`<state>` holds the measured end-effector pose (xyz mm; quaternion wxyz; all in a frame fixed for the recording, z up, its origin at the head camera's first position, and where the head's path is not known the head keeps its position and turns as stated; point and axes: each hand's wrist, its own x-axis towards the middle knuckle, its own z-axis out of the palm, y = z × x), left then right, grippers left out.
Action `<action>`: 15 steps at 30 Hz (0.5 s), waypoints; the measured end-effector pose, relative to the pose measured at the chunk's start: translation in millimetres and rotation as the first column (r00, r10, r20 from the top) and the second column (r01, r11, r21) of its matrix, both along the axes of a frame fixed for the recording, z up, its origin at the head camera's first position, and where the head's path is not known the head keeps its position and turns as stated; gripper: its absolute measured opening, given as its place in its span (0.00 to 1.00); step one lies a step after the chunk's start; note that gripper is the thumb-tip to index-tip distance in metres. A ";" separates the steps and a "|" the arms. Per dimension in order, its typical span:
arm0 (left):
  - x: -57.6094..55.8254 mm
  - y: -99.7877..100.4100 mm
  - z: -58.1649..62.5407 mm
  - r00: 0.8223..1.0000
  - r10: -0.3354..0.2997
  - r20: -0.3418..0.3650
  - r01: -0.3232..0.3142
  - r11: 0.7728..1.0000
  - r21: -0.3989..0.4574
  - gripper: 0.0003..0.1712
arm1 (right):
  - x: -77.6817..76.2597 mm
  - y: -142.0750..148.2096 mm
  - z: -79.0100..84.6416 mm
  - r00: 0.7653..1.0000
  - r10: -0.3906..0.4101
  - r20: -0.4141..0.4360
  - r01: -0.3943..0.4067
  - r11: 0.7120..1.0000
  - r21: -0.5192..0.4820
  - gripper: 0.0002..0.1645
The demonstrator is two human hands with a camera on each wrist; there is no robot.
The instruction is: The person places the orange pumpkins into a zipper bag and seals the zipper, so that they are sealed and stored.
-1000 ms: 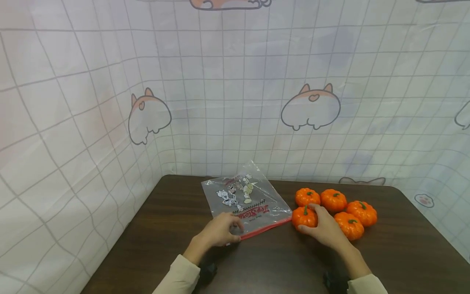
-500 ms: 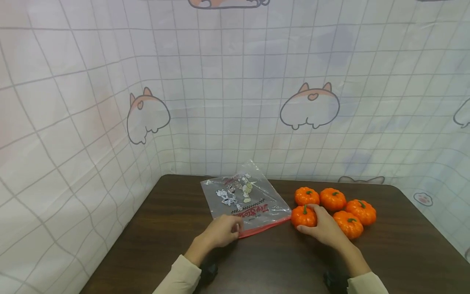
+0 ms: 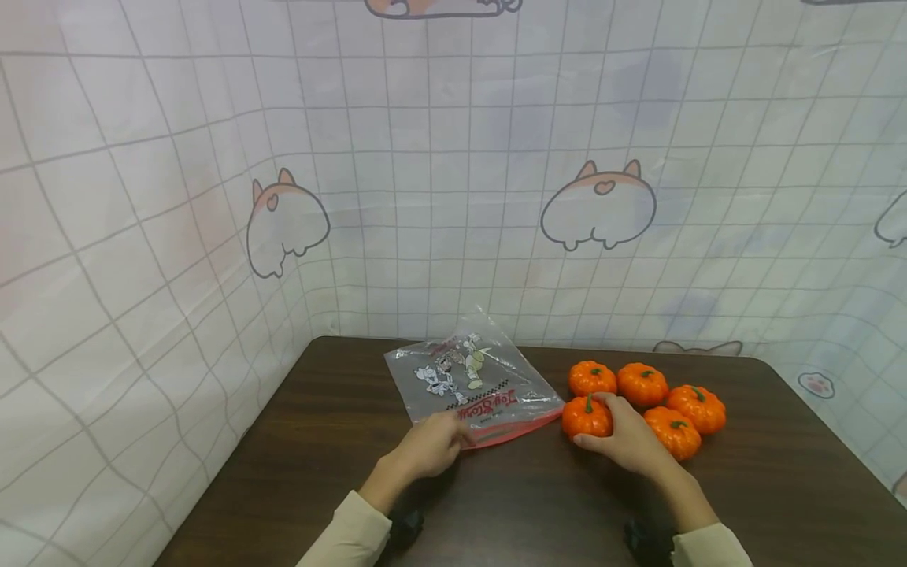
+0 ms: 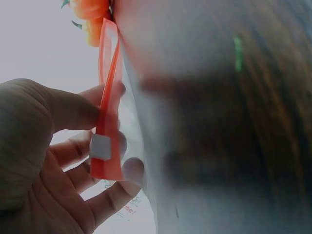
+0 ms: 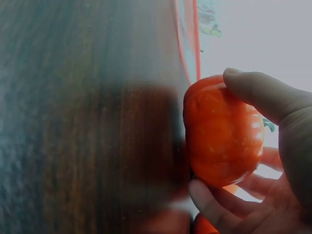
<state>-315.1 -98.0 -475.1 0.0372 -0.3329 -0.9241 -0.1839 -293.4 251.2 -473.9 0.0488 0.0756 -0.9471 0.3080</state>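
Note:
A clear plastic zip bag [image 3: 496, 398] with cartoon prints and red lettering lies flat on the table, its red-edged mouth toward me. My left hand [image 3: 428, 445] pinches that red edge near its left end, thumb on one side and fingers behind. In the left wrist view the red strip [image 4: 108, 168] carries a white slider [image 4: 100, 147], and its two lips stand apart. Off to the right, my right hand [image 3: 631, 439] grips a small orange toy pumpkin [image 3: 585, 417] between thumb and fingers, close beside the bag's right corner. Its green stem points up.
Several more orange pumpkins, one of them at the back [image 3: 643, 384] and one nearer [image 3: 675, 433], cluster behind and right of my right hand. The dark wooden table [image 3: 524, 512] ends at a white grid-patterned curtain [image 3: 453, 236] at the back and left.
My left fingers have closed on the bag's red edge and lifted it slightly, and the bag's mouth now gapes. The right hand and its pumpkin have stayed in place.

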 end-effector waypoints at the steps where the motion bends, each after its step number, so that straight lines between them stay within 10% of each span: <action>1: 0.5 0.3 0.5 1.000 0.002 -0.014 -0.002 1.000 -0.001 0.14 | 0.2 0.0 0.5 1.000 0.000 -0.004 0.000 1.000 -0.002 0.52; 15: -2.2 2.9 2.4 0.984 0.092 -0.150 -0.081 0.994 0.078 0.19 | 2.4 -0.7 6.6 0.999 0.006 -0.036 -0.006 1.000 -0.009 0.52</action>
